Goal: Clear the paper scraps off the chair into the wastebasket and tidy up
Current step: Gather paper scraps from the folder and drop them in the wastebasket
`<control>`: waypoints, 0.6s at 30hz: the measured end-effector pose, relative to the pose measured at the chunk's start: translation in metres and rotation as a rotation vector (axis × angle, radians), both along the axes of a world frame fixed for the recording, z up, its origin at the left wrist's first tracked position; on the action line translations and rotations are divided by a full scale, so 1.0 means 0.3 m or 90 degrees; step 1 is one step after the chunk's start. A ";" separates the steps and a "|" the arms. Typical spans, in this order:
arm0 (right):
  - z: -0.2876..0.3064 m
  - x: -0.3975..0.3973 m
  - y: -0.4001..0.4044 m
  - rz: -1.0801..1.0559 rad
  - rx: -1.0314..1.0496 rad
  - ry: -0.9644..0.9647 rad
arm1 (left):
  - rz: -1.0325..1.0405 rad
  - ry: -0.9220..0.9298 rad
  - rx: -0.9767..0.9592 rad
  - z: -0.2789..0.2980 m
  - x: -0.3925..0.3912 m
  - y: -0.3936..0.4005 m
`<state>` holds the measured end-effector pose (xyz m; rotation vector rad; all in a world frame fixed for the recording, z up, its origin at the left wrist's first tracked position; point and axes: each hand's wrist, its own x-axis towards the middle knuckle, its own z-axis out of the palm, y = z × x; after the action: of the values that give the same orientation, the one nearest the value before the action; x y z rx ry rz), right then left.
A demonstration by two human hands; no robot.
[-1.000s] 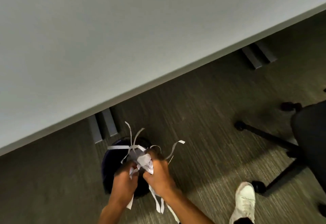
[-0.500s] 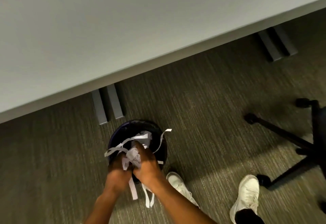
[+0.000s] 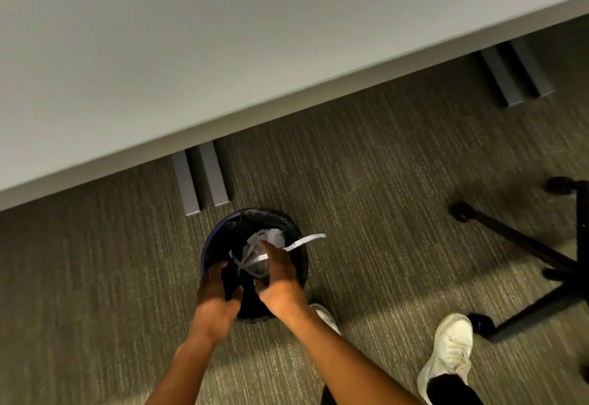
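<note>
Both hands reach down over the mouth of the wastebasket, a round dark bin lined with a black bag that stands on the carpet.

The left hand is spread, fingers apart and pointing into the bin, the thumb turned toward the right hand. Its grip is open and nothing shows in it; the fingertips hang over the dark inside of the bin, just left of the scraps.

The right hand is also spread wide, its fingers stretched forward over the bin. Its grip is loose and open. White paper strips lie right at its fingertips and cross in front of the index finger; the picture does not settle whether the fingers touch them or the strips have left the hand. Nothing is pinched between the fingers.

The scraps sit in a pale crumpled bunch inside the bin, just beyond the right fingertips. One long strip sticks out to the right of that hand and lies across the bin's rim, its end over the carpet.

Beyond both hands, past the bin, the pale worktop fills the upper part of the view, with grey legs under its edge. Well to the right of the right hand stands the black wheeled base of the chair. Behind the right forearm two white shoes stand on the carpet.
</note>
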<state>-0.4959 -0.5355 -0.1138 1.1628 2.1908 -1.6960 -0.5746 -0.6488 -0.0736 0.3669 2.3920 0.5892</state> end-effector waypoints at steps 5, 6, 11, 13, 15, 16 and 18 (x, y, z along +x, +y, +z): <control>0.033 0.060 0.091 -0.033 0.018 -0.002 | -0.061 0.008 -0.008 0.052 0.030 0.103; 0.047 0.077 0.114 -0.044 0.020 -0.008 | -0.068 -0.002 -0.002 0.068 0.042 0.135; 0.141 0.180 0.278 -0.099 0.042 0.002 | -0.147 -0.019 0.070 0.154 0.127 0.306; 0.176 0.234 0.351 -0.111 0.062 0.005 | -0.164 -0.040 0.092 0.170 0.160 0.368; 0.210 0.308 0.420 -0.131 0.057 -0.018 | -0.204 -0.041 0.067 0.185 0.204 0.445; 0.226 0.347 0.452 -0.147 0.057 -0.029 | -0.213 -0.043 0.059 0.188 0.229 0.484; 0.251 0.423 0.513 -0.179 0.069 -0.041 | -0.218 -0.040 0.064 0.200 0.282 0.559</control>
<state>-0.3691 -0.3816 -0.0384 1.5962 2.1892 -1.6258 -0.4899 -0.4811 -0.0135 0.7708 2.1768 0.5536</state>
